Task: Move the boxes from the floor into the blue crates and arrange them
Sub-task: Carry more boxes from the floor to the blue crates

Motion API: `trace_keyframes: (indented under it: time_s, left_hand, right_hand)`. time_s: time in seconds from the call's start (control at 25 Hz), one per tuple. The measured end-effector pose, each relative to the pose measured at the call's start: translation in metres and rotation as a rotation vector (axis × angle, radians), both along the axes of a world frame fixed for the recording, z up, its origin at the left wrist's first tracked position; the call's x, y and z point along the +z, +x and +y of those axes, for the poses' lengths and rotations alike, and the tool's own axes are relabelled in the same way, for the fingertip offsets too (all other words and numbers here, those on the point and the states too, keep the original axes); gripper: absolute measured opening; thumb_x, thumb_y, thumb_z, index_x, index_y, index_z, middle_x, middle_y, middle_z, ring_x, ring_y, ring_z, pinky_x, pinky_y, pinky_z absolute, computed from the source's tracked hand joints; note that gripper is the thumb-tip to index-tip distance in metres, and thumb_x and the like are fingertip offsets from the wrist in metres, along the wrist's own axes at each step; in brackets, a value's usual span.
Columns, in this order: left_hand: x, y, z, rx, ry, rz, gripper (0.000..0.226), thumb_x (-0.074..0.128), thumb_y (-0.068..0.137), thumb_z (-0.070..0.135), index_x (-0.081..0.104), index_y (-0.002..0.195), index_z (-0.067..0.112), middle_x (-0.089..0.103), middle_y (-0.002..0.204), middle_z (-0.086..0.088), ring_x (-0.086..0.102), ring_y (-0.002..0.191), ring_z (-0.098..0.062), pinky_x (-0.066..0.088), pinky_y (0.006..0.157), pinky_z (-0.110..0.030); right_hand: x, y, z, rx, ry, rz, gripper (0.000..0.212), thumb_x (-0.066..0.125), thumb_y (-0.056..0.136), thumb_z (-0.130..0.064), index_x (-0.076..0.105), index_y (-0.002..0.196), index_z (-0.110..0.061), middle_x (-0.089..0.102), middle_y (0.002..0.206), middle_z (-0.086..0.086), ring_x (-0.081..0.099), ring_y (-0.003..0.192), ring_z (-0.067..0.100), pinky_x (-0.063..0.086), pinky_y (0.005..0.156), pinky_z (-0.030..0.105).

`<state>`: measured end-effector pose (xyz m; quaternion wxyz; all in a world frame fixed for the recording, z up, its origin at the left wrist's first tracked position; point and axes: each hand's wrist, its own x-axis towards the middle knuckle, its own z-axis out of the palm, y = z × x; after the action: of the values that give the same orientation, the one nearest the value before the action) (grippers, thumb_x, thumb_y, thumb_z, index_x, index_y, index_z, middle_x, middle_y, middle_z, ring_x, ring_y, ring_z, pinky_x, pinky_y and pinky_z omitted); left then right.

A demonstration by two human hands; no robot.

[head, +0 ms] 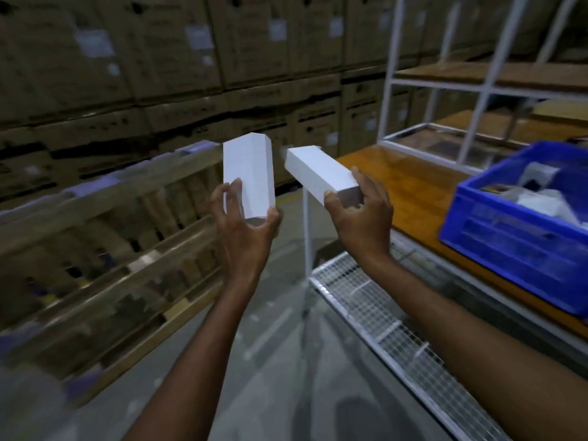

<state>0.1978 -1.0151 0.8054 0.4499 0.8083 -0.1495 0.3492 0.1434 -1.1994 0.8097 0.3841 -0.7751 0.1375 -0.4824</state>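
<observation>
Both forearms [197,361] reach up from the bottom edge, and I see my left hand [245,224] curled round the lower end of a white box [248,173], thumb on one side and fingers on the other, holding it upright. Just beside it my right hand [359,218] grips the near end of a second white box [321,173], which lies tilted, its far end pointing up and left toward the first. The two boxes are near each other but apart, both in the air over the grey floor [270,361]. To the right a blue crate [509,243] sits on the wooden shelf board [407,186] of a white metal rack [391,74]; it holds pale packages that I cannot make out through the blur. Below that board runs a wire mesh shelf [366,300]. Wooden pallets [111,249] fill the left side, and behind everything rises a wall of stacked cardboard cartons [159,58] with paper labels.
</observation>
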Motion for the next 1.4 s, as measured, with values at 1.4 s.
trace_keyframes:
  time_s: [1.4]
  left_hand:
    - [0.003,-0.277,-0.601,-0.968,0.515,0.179,0.073,0.061,0.084,0.063,0.050,0.142,0.020,0.040,0.143,0.002,0.058,0.115,-0.030,0.046,0.083,-0.037]
  right_hand:
    - [-0.023,-0.386,-0.501,-0.945,0.331,0.296,0.077,0.061,0.075,-0.065,0.064,0.129,-0.010,0.064,0.123,0.011,0.059,0.115,0.034,0.052,0.086,0.040]
